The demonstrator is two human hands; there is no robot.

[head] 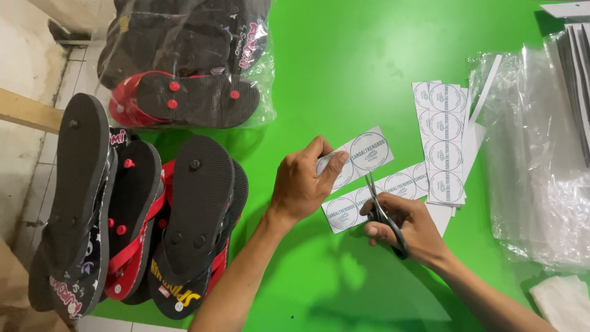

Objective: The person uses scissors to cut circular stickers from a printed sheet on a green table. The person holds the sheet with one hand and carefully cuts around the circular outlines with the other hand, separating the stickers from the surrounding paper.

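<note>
Left hand (pixel 301 184) pinches a two-label strip (pixel 359 157); right hand (pixel 409 224) grips one pair of scissors (pixel 384 215); perhaps four loose sandals (pixel 200 215), one bagged bundle (pixel 184 61) on the counter (pixel 344 61)

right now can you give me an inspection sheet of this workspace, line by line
surface: green table, matte, with hand shadows on it
job's things: white label strip with round printed marks; scissors; a second strip lying flat; label stack
clutter: bagged sandals; loose black and red sandals, soles up; clear plastic bags; white cloth
grippers: left hand pinches the label strip; right hand works the scissors, blades at the strip
cables: nothing seen
surroundings: tiled floor and a wooden beam at the left
</note>
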